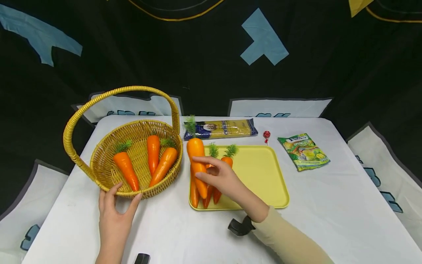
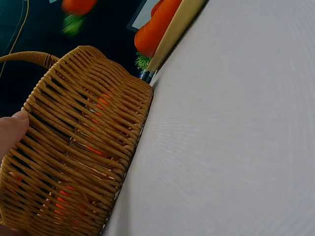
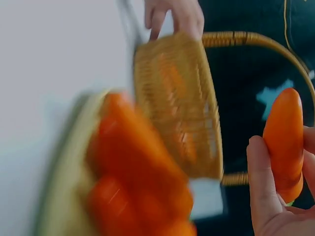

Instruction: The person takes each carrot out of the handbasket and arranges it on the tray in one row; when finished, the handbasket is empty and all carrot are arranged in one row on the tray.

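Observation:
My right hand (image 1: 221,176) pinches an orange toy carrot (image 1: 196,147) between thumb and fingers. That carrot is held up over the left part of the yellow tray (image 1: 257,176), its green top pointing away from me. Under it, more carrots (image 1: 227,160) lie on the tray, partly covered by the hand. On the left stands a yellow wicker basket (image 1: 99,161) with a tall arched handle, holding three carrots (image 1: 126,169). My left hand (image 1: 115,216) grips the basket's near rim, and its thumb (image 2: 12,130) shows at the rim in the left wrist view.
Behind the tray lies a blue and yellow pasta packet (image 1: 227,129). A red lollipop (image 1: 266,135) and a green sachet (image 1: 304,152) are to its right. The white table (image 1: 329,205) ends before a dark backdrop. Black straps hang near both wrists.

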The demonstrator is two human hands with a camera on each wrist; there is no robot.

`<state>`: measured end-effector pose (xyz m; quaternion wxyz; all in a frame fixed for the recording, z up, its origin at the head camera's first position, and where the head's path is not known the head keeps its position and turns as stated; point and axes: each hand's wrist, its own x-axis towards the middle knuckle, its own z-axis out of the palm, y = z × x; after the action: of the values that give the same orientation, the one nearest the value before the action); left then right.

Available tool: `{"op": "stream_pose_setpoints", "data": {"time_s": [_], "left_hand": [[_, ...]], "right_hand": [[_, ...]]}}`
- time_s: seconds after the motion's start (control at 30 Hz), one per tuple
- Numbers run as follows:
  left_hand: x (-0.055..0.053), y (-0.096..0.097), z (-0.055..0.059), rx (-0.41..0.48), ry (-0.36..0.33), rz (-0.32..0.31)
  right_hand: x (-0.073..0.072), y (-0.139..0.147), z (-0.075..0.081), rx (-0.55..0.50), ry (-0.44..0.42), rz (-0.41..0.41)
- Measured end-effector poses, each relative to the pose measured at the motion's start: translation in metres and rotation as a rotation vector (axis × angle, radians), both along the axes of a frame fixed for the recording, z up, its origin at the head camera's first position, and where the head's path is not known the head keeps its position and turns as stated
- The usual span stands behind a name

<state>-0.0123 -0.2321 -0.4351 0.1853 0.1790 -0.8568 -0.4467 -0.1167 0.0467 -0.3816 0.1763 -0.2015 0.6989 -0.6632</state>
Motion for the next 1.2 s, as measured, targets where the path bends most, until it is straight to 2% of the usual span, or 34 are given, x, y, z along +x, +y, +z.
{"op": "stream_pose_setpoints", "data": {"time_s": [0.23, 0.37, 0.47, 0.6, 0.83, 1.03, 1.2], "left_hand": [[0.000, 0.001, 0.001, 0.000, -0.008, 0.004], [0.000, 0.000, 0.002, -0.004, -0.011, 0.008], [-0.001, -0.001, 0.001, 0.000, -0.004, 0.005], [-0.001, -0.001, 0.000, 0.008, 0.018, -0.007], [0.000, 0.000, 0.000, 0.001, 0.005, -0.008], [0.000, -0.001, 0.001, -0.001, 0.000, -0.007], [-0.001, 0.000, 0.001, -0.003, 0.009, -0.007]], "right_hand": [[0.021, 0.065, -0.024, 0.142, -0.023, -0.214], [0.027, 0.087, -0.036, 0.277, -0.024, -0.332], [0.028, 0.094, -0.042, 0.400, 0.002, -0.389], [0.027, 0.095, -0.046, 0.541, 0.077, -0.394], [0.019, 0.083, -0.045, 0.705, 0.218, -0.346], [0.012, 0.074, -0.043, 0.812, 0.267, -0.327], [0.014, 0.071, -0.042, 0.874, 0.275, -0.318]]}}
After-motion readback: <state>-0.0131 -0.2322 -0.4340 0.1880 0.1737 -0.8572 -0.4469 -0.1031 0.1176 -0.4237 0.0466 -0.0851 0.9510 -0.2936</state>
